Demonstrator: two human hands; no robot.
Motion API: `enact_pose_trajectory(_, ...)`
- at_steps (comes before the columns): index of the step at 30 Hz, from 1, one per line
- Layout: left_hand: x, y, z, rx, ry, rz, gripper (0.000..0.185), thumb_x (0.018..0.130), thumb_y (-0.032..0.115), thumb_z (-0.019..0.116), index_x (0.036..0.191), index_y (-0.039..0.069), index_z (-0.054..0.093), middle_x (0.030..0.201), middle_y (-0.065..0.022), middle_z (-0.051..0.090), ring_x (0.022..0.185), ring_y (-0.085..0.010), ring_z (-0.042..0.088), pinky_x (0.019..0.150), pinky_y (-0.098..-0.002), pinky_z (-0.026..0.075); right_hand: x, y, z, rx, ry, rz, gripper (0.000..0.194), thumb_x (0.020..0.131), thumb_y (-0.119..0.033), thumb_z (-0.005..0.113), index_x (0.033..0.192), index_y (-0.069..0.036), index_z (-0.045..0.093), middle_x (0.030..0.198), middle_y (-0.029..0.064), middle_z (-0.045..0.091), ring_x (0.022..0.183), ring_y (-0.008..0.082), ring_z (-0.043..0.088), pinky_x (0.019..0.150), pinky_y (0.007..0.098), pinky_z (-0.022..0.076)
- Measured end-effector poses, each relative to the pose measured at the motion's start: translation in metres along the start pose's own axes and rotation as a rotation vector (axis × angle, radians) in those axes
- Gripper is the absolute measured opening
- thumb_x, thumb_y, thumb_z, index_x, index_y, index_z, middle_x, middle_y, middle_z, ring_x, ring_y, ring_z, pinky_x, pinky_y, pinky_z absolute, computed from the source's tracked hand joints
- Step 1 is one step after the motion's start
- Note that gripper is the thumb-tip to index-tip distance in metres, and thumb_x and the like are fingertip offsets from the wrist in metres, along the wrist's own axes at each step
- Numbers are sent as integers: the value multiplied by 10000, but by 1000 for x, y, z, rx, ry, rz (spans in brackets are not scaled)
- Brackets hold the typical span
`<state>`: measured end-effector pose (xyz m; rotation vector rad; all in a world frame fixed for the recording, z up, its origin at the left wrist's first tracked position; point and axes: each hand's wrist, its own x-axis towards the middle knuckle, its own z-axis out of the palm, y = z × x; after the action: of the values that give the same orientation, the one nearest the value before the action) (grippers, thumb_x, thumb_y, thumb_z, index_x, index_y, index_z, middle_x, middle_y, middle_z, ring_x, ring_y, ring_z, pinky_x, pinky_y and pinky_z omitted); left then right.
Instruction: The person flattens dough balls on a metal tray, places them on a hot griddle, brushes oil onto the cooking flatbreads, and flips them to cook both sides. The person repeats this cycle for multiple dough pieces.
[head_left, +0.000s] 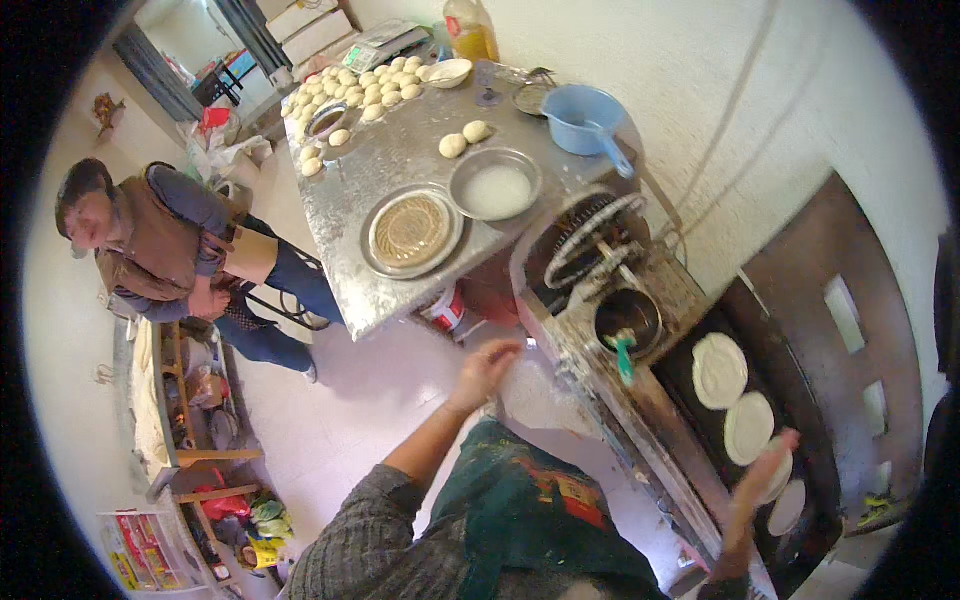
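My left hand hangs in the air in front of my apron, fingers loosely bent, with nothing visible in it. At the right, my right hand is stretched flat over a dark griddle. It partly covers a round of flattened dough; whether it touches the dough I cannot tell. Two more dough rounds, an upper one and a middle one, lie further up the griddle, and another round lies nearer me. A dark pot holding a green-handled tool stands beside the griddle.
Many dough balls cover the back of the metal table. Two steel pans, one brownish inside, one with whitish contents, stand near its front, by a blue dipper. A person sits at the left.
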<state>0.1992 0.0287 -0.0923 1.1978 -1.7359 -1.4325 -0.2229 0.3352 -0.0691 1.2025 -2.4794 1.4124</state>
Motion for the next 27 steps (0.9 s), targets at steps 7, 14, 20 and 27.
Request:
enact_pose_trajectory(7,104,-64,-202,366,812,217,319,868,35,533,1186,31,502,1131,-131,545,1082,-264,511,954,-339,380,50,-295,356,223,-804,-506,612,877,-177,507,1396,11,241,1459,231,197,1351,398,179,1101,429,176)
enact_pose_trajectory(14,120,-86,-241,680,793,12,440,840,161,581,1239,9,475,1302,-247,434,1193,-378,428,991,-447,329,152,-348,560,-329,-886,-444,684,904,-411,459,1441,-103,167,1495,171,128,1373,366,124,1092,493,165)
enact_pose_trajectory(20,117,-73,-241,696,755,-16,465,852,164,568,1275,24,435,1318,-239,409,1170,-368,433,973,-433,333,152,-346,574,-539,-952,-455,696,892,-426,471,1442,-115,180,1500,161,117,1385,343,88,1078,534,147)
enact_pose_trajectory(27,119,-73,-239,658,709,-112,504,842,188,565,1302,48,416,1344,-238,382,1200,-367,405,1006,-454,287,29,-414,579,-206,-953,-1096,657,859,-439,504,1370,-57,348,1415,176,310,1344,323,231,1060,498,210)
